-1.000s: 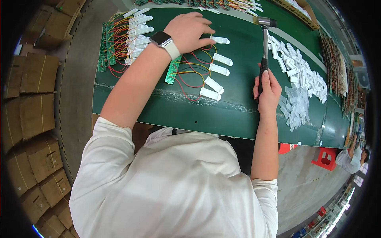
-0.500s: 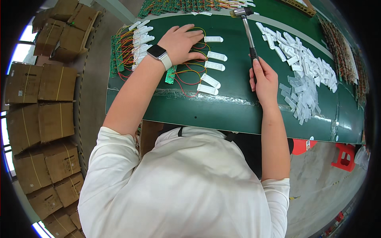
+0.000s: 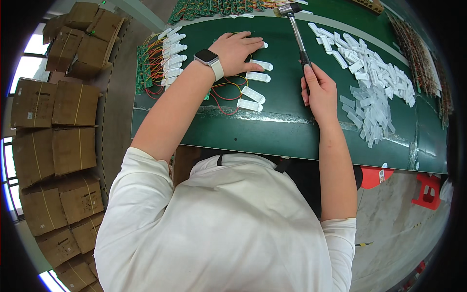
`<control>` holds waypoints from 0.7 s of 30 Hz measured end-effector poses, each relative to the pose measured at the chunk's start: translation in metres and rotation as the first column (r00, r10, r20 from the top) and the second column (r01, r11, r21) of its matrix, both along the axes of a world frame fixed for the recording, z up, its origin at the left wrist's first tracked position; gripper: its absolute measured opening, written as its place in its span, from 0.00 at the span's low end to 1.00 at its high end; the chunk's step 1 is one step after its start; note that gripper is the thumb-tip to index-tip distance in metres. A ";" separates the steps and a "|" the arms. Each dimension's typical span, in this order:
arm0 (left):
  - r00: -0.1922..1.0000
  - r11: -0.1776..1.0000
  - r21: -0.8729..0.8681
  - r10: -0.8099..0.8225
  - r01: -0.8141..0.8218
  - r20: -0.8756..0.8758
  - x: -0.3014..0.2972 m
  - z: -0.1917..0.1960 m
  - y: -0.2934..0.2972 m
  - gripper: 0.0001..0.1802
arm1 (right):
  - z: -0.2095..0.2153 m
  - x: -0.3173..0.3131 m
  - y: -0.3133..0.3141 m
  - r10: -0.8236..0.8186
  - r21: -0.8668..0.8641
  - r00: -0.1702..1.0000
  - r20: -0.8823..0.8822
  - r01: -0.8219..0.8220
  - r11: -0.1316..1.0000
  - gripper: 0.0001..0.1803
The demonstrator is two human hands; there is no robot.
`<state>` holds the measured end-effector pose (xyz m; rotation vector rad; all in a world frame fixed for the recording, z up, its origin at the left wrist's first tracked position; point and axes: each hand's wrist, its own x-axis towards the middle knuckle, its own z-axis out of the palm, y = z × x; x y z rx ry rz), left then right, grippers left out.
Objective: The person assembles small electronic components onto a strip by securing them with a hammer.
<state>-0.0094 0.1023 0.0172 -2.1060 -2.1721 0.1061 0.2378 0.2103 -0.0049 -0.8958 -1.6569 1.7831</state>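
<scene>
My right hand (image 3: 318,90) is closed round the black grip of a hammer (image 3: 296,36), its head raised toward the far side of the table. With fingers spread, my left hand (image 3: 238,52) lies over wires and the far end of a column of white plastic housings (image 3: 258,77). Its fingertips reach the farthest housing, which is partly covered. Red and yellow wires (image 3: 226,92) run from the nearer housings back under my left hand and wrist. A green circuit board there is mostly hidden by my forearm.
Left of my left arm stand wired housings (image 3: 174,51) with green boards (image 3: 144,68). To the right lie a heap of white housings (image 3: 374,63) and a pile of clear strips (image 3: 372,114) on the green table (image 3: 282,138). Stacked cartons (image 3: 73,107) line the left; a red stool (image 3: 428,191) is at right.
My left hand has slid right along the wires, covering most of the farthest housing. The hammer has shifted slightly left and up with my right hand.
</scene>
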 end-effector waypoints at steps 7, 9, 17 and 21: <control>0.989 0.987 -0.059 0.148 -0.148 -0.003 0.016 -0.003 -0.002 0.44 | 0.001 -0.001 0.000 0.023 0.015 1.000 0.014 -0.024 1.000 0.20; 0.987 0.989 -0.016 0.147 -0.147 0.063 0.015 -0.012 -0.005 0.44 | 0.001 0.000 0.001 0.013 0.016 1.000 0.012 -0.013 1.000 0.20; 0.867 0.949 0.210 0.109 -0.237 0.486 -0.024 0.001 -0.020 0.36 | -0.001 0.000 0.001 0.010 -0.001 1.000 -0.007 -0.010 1.000 0.20; 0.770 0.890 0.157 0.269 -0.429 0.579 -0.039 0.033 -0.049 0.30 | -0.002 0.000 0.001 0.005 -0.018 1.000 -0.013 -0.005 1.000 0.20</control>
